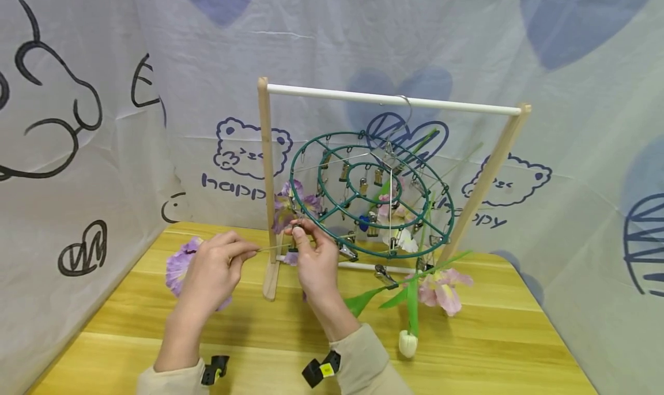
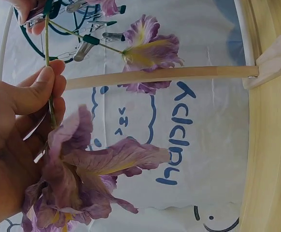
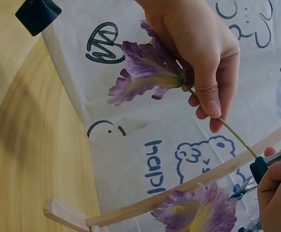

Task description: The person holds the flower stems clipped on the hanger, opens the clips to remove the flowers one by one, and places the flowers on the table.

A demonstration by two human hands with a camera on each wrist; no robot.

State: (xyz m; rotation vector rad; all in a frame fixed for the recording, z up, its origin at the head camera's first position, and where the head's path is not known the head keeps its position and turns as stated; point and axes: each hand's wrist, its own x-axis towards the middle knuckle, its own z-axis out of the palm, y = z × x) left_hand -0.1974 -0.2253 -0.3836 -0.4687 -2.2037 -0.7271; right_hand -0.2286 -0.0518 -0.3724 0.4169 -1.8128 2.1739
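My left hand (image 1: pixel 210 274) pinches the thin green stem (image 3: pixel 237 136) of a purple artificial iris (image 2: pixel 82 164). The bloom hangs beside that hand, on the left. My right hand (image 1: pixel 319 265) pinches a metal clip with green tips (image 3: pixel 259 169) at the left side of a round green hanger (image 1: pixel 453 210). In the right wrist view the stem's end meets the clip's tips; whether the clip grips it I cannot tell. Another purple iris (image 2: pixel 152 50) hangs from a clip close by, near the wooden post.
The hanger hooks over a white bar (image 1: pixel 337 94) on a wooden stand (image 1: pixel 267 153). Several small clips dangle from its rings. A pink flower (image 1: pixel 443 291) and a white tulip (image 1: pixel 408 344) hang at the right front. Beneath is a wooden table (image 1: pixel 498 337), with printed cloth (image 1: pixel 321 49) behind.
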